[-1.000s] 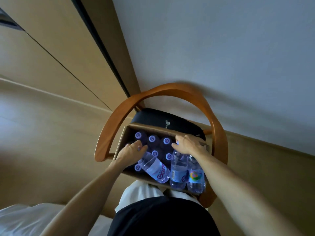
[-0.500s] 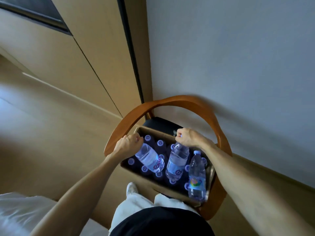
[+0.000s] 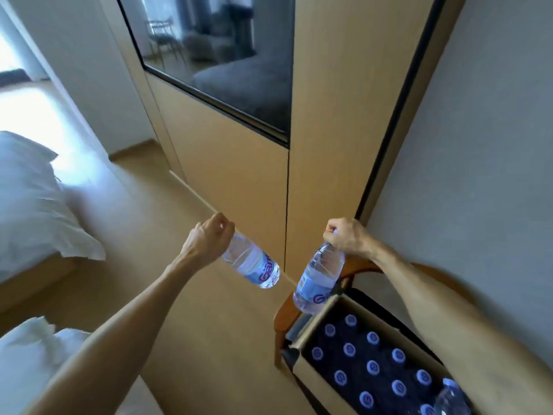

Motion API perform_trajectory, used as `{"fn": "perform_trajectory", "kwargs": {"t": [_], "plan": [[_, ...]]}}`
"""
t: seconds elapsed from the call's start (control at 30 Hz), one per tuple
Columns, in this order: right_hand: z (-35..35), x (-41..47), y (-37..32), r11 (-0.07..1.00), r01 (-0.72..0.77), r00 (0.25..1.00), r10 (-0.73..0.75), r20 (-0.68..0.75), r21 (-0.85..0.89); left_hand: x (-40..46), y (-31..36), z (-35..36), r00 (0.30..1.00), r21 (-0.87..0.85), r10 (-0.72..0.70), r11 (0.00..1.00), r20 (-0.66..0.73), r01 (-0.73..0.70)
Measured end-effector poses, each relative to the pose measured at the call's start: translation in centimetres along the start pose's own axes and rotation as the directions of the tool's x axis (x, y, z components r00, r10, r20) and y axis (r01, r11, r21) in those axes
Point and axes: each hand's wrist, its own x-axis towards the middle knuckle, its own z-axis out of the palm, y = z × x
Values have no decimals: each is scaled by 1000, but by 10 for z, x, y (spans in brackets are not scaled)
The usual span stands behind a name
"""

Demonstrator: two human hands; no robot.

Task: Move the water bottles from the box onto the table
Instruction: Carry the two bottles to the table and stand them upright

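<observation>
Left hand [image 3: 209,236] grip clamped on clear ribbed plastic bottle [image 3: 254,265], right hand [image 3: 347,236] likewise on second bottle [image 3: 318,283], cardboard box [image 3: 311,372] below

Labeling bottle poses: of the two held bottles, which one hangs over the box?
The bottle in the right hand, bottle: its base overlaps the box corner. The left hand's bottle hangs over bare floor.

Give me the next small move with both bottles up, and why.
Probably carry both on toward the table, which is not in view. The left hand grips one bottle by its neck and the right hand another, both already lifted out of the box.
</observation>
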Motion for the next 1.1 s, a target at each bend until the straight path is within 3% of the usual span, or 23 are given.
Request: {"fn": "perform_trajectory", "kwargs": {"t": [0.23, 0.4, 0.67, 1.1], "plan": [[-18, 63, -175, 983, 182, 980, -179, -88, 24, 48, -70, -154, 966, -90, -25, 996, -256, 2], [-25, 105, -287, 942, 333, 931, -322, -173, 38, 79, -99, -244, 880, -28, -5, 1000, -474, -9], [-22, 195, -436, 852, 518, 832, -481, -277, 75, 135, -141, -348, 806, -3, -76, 996, -587, 92], [-6, 412, -612, 693, 718, 689, -697, -198, 61, 288, -219, -464, 704, 56, -95, 981, -704, 187]]}}
